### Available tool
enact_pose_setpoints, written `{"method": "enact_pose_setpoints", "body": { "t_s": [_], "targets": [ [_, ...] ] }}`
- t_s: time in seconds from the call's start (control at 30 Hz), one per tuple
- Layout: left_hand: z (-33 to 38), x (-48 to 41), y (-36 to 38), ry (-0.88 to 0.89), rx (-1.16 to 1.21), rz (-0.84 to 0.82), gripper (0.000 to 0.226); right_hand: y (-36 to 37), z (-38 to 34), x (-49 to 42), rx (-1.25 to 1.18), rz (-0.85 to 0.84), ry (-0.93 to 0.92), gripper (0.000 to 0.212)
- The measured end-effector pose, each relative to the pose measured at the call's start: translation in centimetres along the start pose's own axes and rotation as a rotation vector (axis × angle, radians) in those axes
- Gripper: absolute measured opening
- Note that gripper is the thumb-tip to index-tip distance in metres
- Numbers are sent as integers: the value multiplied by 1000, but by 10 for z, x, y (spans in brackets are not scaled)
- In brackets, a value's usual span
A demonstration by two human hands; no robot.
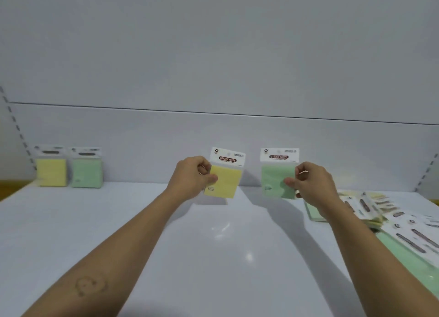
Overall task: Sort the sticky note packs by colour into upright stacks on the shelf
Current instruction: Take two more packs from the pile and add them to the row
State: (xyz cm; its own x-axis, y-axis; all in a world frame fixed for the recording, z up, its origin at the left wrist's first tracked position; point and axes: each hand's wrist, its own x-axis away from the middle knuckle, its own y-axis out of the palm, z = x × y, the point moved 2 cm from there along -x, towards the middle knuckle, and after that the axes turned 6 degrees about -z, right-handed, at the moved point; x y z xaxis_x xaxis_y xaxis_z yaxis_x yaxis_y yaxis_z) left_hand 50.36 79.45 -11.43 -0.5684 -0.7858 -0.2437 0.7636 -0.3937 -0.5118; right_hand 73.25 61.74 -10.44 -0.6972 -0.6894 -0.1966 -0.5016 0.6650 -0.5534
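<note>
Holding a yellow pack (224, 181) in left hand (192, 177), green pack (276, 178) in right hand (311, 181), mid-carry. Next: leftward to the matching upright stacks (69, 171), standing each on edge.

both bare forearms stretched forward, left hand (192, 177) and right hand (308, 182) raised, fingers pinched closed

Loose pack pile (389, 219) cut off right; stacked packs' (69, 167) print blurred.

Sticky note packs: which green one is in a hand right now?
The green sticky note pack pinched upright by the right hand. The other green ones stand at the shelf's far left or lie in the loose pile at right.
</note>
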Motion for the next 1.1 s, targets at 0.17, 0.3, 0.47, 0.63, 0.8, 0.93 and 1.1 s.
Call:
{"method": "enact_pose_setpoints", "body": {
  "t_s": [0.17,0.3,0.47,0.63,0.8,0.93,1.1],
  "targets": [
    [-23,12,-57,-22,-21,99,24,42,-40,-3,-98,-63,-58,24],
    [-46,23,-106,-44,-19,167,25,83,-75,0,-127,-120,-100,23],
    [-77,36,-167,-66,7,230,24,136,-118,8,-136,-173,-137,24],
    [-108,47,-221,-107,36,285,20,183,-155,19,-129,-206,-163,23],
    [-143,57,-269,-136,33,324,20,227,-185,27,-127,-239,-182,21],
    [-166,67,-299,-157,69,362,20,263,-205,35,-123,-248,-193,21],
    [-198,71,-338,-189,125,400,16,305,-232,45,-166,-265,-207,21]
  ]
}}
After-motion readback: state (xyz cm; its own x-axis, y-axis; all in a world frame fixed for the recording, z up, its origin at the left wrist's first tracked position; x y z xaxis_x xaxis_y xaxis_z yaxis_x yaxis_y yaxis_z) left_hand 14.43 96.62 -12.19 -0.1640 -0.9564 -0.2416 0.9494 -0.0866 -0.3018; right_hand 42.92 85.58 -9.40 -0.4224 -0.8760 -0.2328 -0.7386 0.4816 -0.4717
